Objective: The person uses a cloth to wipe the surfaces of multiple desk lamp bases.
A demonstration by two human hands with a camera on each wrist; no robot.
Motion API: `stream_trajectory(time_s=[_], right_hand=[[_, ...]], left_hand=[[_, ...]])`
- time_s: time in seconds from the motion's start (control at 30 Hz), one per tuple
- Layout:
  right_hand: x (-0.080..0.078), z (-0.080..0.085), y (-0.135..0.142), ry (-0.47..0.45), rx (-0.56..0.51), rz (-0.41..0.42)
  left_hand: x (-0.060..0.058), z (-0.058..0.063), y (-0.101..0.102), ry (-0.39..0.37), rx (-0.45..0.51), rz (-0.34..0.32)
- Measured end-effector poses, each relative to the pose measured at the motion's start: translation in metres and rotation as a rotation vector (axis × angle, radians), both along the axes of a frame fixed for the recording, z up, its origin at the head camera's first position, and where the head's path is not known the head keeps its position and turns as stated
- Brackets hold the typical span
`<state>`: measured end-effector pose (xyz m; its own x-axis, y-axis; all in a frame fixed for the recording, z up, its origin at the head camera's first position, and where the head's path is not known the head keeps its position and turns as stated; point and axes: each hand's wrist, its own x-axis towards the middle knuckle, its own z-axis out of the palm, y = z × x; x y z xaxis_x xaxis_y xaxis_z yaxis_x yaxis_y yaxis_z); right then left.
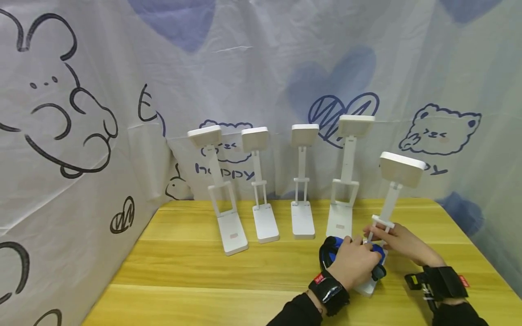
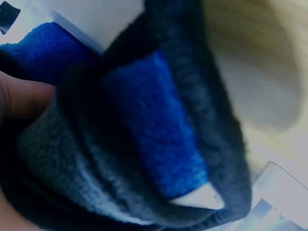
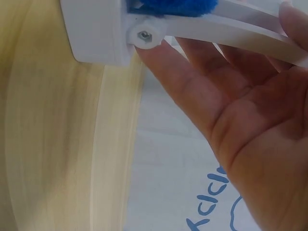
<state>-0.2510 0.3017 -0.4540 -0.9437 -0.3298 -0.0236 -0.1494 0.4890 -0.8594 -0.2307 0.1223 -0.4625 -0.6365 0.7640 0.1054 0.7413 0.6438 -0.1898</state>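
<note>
At the right of the table stands a white desk lamp (image 1: pixel 401 171), its head tilted and its base flat on the wood. My right hand (image 1: pixel 403 244) holds this lamp by its lower arm. In the right wrist view, the fingers of the right hand (image 3: pixel 240 120) lie behind the white arm, near the hinge (image 3: pixel 144 34) at the base. A blue fuzzy cloth with dark edging (image 2: pixel 154 130) is bunched in my left hand (image 1: pixel 354 263). The left hand holds the cloth against the lamp's base, covering much of it.
Several more white desk lamps (image 1: pixel 302 219) stand in a row along the back of the wooden table (image 1: pixel 195 271). The nearest lamp (image 1: pixel 339 222) is just left of the held one. A printed curtain (image 1: pixel 253 68) hangs close behind and at the sides.
</note>
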Motion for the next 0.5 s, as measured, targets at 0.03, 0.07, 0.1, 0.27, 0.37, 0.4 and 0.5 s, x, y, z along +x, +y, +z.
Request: stream_trajectory(time_s=[0.03,0.07,0.1,0.27,0.37,0.4,0.5], right_hand=[[0.000,0.000,0.000,-0.002,-0.011,0.008],[0.000,-0.001,0.000,-0.005,-0.019,0.014],[0.000,0.000,0.001,-0.005,-0.025,0.019],[0.001,0.000,0.001,0.010,-0.022,0.023],[0.001,-0.001,0.000,0.011,-0.027,0.018],[0.001,-0.001,0.000,0.008,-0.032,0.016],[0.001,0.000,0.000,0.008,-0.019,0.008]], left_hand=[[0.001,0.000,0.001,0.002,-0.009,-0.008],[0.001,-0.001,0.001,0.002,-0.017,-0.017],[0.001,-0.001,0.001,0.007,-0.019,-0.032],[0.004,0.000,-0.003,-0.004,-0.024,-0.126],[0.008,0.001,-0.009,-0.039,-0.009,-0.180],[0.009,0.001,-0.011,-0.054,-0.001,-0.195],[0.012,0.002,-0.019,-0.092,0.029,-0.239]])
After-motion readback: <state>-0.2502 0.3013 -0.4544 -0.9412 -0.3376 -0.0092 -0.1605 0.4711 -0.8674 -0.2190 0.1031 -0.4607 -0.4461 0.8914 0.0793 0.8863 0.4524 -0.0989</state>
